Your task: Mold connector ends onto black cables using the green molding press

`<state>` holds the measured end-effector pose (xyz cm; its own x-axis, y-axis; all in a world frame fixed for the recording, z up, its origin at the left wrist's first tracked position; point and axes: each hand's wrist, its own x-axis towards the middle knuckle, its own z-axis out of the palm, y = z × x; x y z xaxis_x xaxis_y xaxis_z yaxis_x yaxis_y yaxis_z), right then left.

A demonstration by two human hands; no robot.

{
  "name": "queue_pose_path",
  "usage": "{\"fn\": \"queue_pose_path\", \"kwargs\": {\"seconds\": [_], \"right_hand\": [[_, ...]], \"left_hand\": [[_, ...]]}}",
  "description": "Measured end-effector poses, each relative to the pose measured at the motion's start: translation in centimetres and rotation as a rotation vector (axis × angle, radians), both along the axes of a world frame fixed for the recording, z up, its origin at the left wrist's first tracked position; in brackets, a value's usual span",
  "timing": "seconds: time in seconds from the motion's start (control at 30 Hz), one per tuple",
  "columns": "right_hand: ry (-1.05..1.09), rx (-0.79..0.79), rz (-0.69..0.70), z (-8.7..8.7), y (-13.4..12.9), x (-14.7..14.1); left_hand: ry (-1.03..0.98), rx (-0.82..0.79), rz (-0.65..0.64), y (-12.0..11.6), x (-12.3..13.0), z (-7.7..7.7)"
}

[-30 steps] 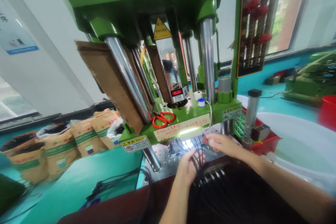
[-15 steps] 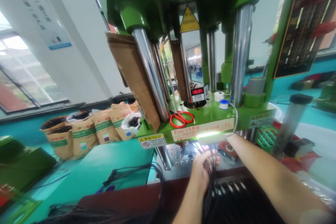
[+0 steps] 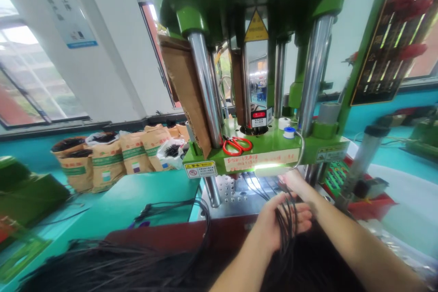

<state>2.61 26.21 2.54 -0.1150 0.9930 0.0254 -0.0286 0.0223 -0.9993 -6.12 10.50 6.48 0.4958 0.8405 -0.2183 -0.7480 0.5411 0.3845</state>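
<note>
A bundle of thin black cables (image 3: 286,223) lies across the palm of my left hand (image 3: 285,219), whose fingers curl up around it at the front of the green press (image 3: 267,146). From that hand, the cables run forward toward the lit metal bed (image 3: 226,194) under the press plate. Reaching in from the right, my right hand (image 3: 294,181) is below the plate's front edge, close to the cables' far ends. Its fingers are mostly hidden and blurred, so what they hold cannot be made out.
Red-handled scissors (image 3: 237,146) and a blue-and-white spool (image 3: 289,132) rest on the press plate. Cardboard (image 3: 186,89) leans by the left column. More black cables (image 3: 102,264) lie at lower left. Paper sacks (image 3: 107,169) stand behind the green table (image 3: 137,191).
My left hand has moved right and nearer with the cables, drawing them off the bed. My right hand remains under the plate edge. The view has shifted slightly.
</note>
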Motion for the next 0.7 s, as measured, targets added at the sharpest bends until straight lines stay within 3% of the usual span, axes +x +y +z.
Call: {"fn": "queue_pose_path", "kwargs": {"seconds": [0.2, 0.4, 0.47, 0.63, 0.7], "right_hand": [[0.162, -0.048, -0.099, 0.2, -3.4, 1.8], [0.204, -0.074, -0.206, -0.1, -5.1, 1.0], [0.213, -0.097, -0.224, -0.3, -5.6, 0.6], [0.242, -0.128, -0.234, -0.2, -6.6, 1.2], [0.231, -0.115, -0.232, -0.2, -6.7, 2.0]], "left_hand": [[-0.109, -0.116, -0.002, -3.7, 0.8, 0.6], [-0.103, -0.193, 0.094, -6.7, 0.6, 0.2], [-0.089, -0.153, 0.072, -8.3, 0.7, -0.2], [0.059, 0.111, -0.123, -13.9, 1.2, -1.9], [0.096, 0.162, -0.102, -15.7, 0.8, -2.1]]}}
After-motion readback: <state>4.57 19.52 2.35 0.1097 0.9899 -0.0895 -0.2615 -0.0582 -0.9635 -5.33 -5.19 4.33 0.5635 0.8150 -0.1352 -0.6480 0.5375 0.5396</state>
